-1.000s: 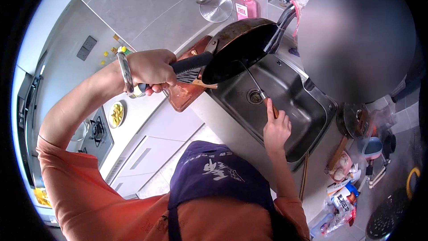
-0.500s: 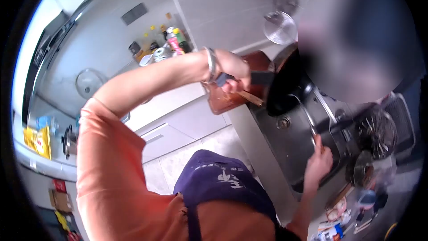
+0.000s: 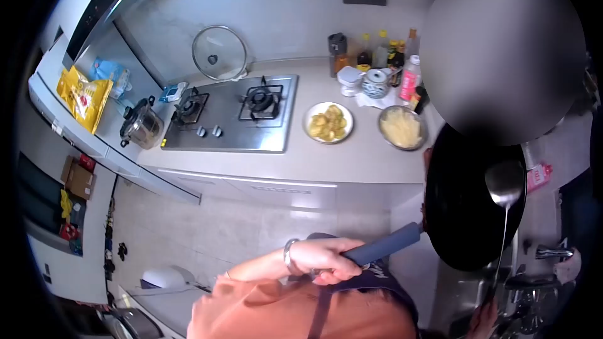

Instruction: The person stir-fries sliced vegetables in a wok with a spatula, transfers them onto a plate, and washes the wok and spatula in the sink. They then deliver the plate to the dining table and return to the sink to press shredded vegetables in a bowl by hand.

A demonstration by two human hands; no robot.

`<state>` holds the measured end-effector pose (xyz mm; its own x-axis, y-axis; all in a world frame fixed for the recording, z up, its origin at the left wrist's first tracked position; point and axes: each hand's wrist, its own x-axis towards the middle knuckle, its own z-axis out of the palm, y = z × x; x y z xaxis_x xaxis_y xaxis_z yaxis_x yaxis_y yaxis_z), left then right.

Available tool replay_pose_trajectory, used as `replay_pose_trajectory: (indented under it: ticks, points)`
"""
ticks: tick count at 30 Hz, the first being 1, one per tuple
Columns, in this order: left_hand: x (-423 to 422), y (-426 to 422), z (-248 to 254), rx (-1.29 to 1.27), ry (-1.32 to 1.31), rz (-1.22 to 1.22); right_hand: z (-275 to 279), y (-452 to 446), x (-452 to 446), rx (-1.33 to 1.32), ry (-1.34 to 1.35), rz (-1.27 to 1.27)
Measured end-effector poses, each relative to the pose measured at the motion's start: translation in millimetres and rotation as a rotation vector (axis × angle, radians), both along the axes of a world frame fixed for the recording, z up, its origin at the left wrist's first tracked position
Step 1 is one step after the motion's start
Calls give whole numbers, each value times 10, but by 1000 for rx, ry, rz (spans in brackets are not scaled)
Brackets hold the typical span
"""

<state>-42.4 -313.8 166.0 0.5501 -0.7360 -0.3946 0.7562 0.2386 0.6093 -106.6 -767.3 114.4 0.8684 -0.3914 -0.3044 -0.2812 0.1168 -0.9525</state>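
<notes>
My left hand is closed around the grey-blue handle of a black wok. The wok is held up at the right, over the edge of the sink, with its dark inside toward me. A metal ladle rests its bowl inside the wok, and its long thin shaft runs down to my right hand. That hand is low at the right, partly dim, with its fingers wrapped around the ladle's handle end.
Left of the wok, the counter holds a plate of yellowish food, a bowl of pale strips and several bottles. Farther left are a gas stove, a glass lid and a pot. A faucet is at the right.
My view has swung left, bringing the stove and counter into sight. The wok has left its place over the sink's far end and is now lifted nearer, the ladle inside it.
</notes>
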Motion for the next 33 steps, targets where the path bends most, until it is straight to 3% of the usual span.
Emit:
replay_pose_trajectory:
  ticks: [1,2,3,4,9,12,14,16,17,18,22,23,26,33]
  points:
    - [-103,265,-29,-26,1,51,-399,-50,94,-77,2,-127]
    - [-185,491,-52,-40,10,120,-319,292,285,-13,-55,-9]
    - [-250,700,-81,-41,19,112,-232,714,501,44,-39,-63]
    - [-318,887,-98,-51,54,251,-52,1028,678,-7,-18,270]
    - [-325,1763,-457,-79,3,685,278,2827,1492,95,45,634]
    - [-140,2168,-667,-16,16,852,169,3665,1853,19,-67,780]
    - [-15,2450,-785,-42,29,972,70,4079,2089,122,-57,865]
    - [93,2753,-933,-63,12,983,-270,4490,2382,-148,-330,914]
    - [120,2861,-1016,-90,6,995,-389,4675,2483,-147,-328,920]
    - [164,2961,-1085,-118,6,1009,-480,4879,2588,-353,-455,873]
    - [286,3222,-1281,-133,0,1080,-529,5492,2763,-888,-826,737]
    - [319,3272,-1318,-129,-4,1086,-527,5603,2798,-881,-832,740]
    - [394,3353,-1421,-145,25,1121,-550,5878,2866,-1336,-871,801]
    - [508,3241,-1663,-217,40,1093,-499,6306,2877,-1447,-853,884]
